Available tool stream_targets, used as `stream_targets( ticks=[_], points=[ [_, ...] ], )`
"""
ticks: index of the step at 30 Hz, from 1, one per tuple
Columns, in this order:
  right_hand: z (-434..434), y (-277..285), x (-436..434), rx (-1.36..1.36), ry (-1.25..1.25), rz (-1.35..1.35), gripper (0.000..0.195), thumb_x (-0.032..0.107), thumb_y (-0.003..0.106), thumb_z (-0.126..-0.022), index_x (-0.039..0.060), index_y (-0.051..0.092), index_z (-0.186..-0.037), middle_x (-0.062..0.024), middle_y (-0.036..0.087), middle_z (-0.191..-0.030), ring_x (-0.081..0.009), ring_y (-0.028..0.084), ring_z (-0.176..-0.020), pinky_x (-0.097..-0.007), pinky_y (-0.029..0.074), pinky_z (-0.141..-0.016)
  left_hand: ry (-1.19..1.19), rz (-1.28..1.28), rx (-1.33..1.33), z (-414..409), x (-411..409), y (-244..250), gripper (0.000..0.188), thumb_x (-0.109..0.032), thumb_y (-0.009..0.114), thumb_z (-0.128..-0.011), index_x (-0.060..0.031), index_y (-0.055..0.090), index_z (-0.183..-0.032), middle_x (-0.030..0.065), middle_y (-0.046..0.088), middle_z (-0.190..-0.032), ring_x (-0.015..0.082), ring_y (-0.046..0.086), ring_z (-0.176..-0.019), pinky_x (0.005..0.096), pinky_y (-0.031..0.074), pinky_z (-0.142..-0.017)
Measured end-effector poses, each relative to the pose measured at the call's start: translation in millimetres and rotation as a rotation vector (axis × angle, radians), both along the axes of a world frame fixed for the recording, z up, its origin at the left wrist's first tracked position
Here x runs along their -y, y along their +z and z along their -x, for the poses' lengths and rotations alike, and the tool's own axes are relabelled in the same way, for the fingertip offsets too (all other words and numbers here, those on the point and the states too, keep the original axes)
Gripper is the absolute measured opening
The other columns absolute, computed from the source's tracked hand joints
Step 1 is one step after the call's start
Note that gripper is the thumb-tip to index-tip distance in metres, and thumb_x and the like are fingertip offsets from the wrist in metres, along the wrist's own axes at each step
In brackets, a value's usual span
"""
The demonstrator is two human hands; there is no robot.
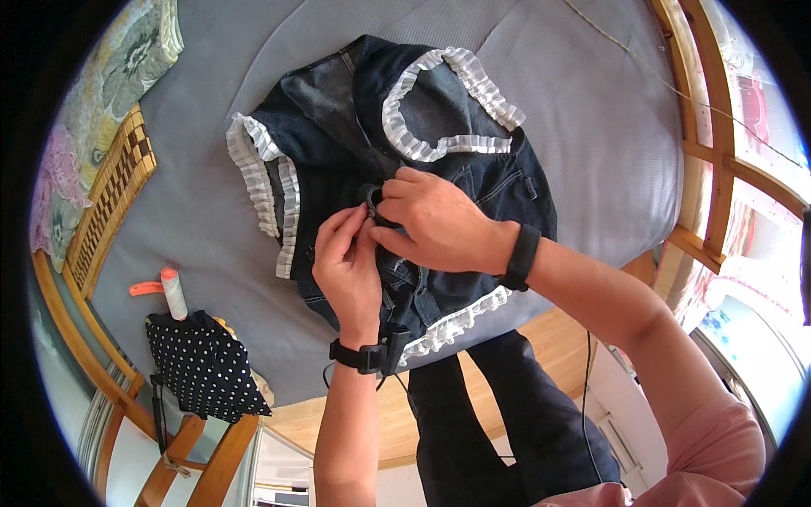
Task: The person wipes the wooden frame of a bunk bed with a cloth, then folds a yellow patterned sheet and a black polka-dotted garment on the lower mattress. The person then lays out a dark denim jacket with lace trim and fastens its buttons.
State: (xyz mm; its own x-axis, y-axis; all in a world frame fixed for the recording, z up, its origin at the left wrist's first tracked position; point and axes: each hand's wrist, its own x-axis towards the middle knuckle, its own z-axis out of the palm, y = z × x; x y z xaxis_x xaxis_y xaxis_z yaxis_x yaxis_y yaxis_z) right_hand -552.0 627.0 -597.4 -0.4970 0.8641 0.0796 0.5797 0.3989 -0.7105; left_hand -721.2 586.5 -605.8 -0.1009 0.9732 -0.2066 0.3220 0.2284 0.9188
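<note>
A dark blue denim garment (pixel 329 95) lies spread on a grey quilted bed cover (pixel 209 209). Gathered white ruffle trim (pixel 405 127) edges its two openings, and white lace (pixel 466 323) runs along the edge nearest me. Over the garment's middle, my left hand (pixel 348 272) pinches a small curled dark strip (pixel 372 195) between thumb and fingers. My right hand (pixel 431 218) grips the same strip from the other side, fingers bent over it. The hands nearly meet, and my fingers hide much of the strip. I wear a black band on each wrist.
To the left sit a black polka-dot cloth (pixel 196 364), a spool of white thread (pixel 174 295) and an orange-handled tool (pixel 146 288). Folded patterned bedding (pixel 120 82) lies by a woven mat (pixel 117 196). Wooden bed rails (pixel 719 158) stand right; a cord (pixel 633 54) crosses there.
</note>
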Motion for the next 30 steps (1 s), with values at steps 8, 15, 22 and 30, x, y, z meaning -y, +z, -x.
stream_targets(
  ticks=[8, 15, 22, 30],
  points=[
    [-22, -16, -8, -0.084, 0.124, -0.044, 0.010, 0.014, 0.076, -0.085, 0.0058, 0.071, -0.083, -0.0044, 0.062, -0.093, -0.0259, 0.059, -0.095, -0.0397, 0.050, -0.086, -0.347, 0.072, -0.009, 27, -28, 8, 0.025, 0.000, 0.076, -0.093, 0.0014, 0.076, -0.118, 0.0086, 0.073, -0.112, 0.0163, 0.071, -0.093, 0.0269, 0.056, -0.079],
    [-22, -14, -4, -0.170, -0.012, 0.080, 0.008, 0.010, 0.079, -0.084, 0.0071, 0.076, -0.091, -0.0034, 0.067, -0.104, -0.0258, 0.061, -0.102, -0.0393, 0.048, -0.093, -0.310, 0.076, 0.162, 25, -35, 15, 0.027, 0.002, 0.073, -0.094, -0.0001, 0.074, -0.121, 0.0089, 0.070, -0.115, 0.0189, 0.070, -0.095, 0.0294, 0.056, -0.081],
    [-20, -18, 6, -0.092, -0.091, 0.078, 0.012, 0.009, 0.079, -0.083, 0.0065, 0.077, -0.094, -0.0042, 0.070, -0.102, -0.0266, 0.063, -0.101, -0.0401, 0.048, -0.092, -0.592, -0.191, -0.213, 28, -43, 11, 0.019, 0.003, 0.071, -0.094, 0.0016, 0.070, -0.113, 0.0111, 0.068, -0.115, 0.0259, 0.069, -0.097, 0.0344, 0.056, -0.084],
    [-21, -19, 2, -0.072, -0.136, 0.079, 0.017, 0.011, 0.081, -0.077, 0.0066, 0.076, -0.093, -0.0061, 0.072, -0.095, -0.0278, 0.065, -0.095, -0.0409, 0.050, -0.089, -0.655, -0.160, -0.234, 27, -45, 12, 0.014, 0.002, 0.068, -0.095, 0.0029, 0.064, -0.109, 0.0137, 0.065, -0.108, 0.0320, 0.066, -0.098, 0.0397, 0.054, -0.084]
  ],
)
